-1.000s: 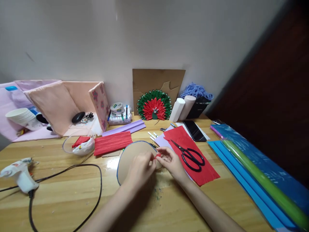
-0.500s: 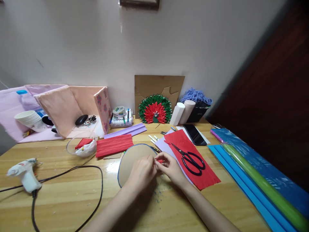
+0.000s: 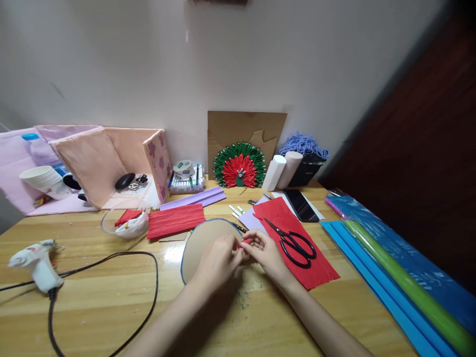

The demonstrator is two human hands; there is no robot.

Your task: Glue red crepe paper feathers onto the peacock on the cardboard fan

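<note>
My left hand (image 3: 222, 256) and my right hand (image 3: 265, 252) meet over the right edge of a round cardboard disc (image 3: 197, 243) with a blue rim. Between their fingertips is a small piece of red crepe paper (image 3: 244, 243), pinched from both sides and mostly hidden. Just right of my right hand, black-handled scissors (image 3: 297, 245) lie partly opened on a sheet of red crepe paper (image 3: 320, 270). Another folded red crepe strip (image 3: 176, 220) rests beyond the disc, to the left.
A white glue gun (image 3: 39, 267) with a looping black cord (image 3: 156, 277) sits at left. Behind it is a clear bowl (image 3: 107, 225). A green and red paper peacock (image 3: 240, 166) leans against cardboard at the back. A phone (image 3: 300, 206) and blue rolls (image 3: 357, 253) are at right.
My fingertips have shifted slightly on the small red paper, with the left fingers a little lower and more spread. The view has tilted slightly; the other things stay in place.
</note>
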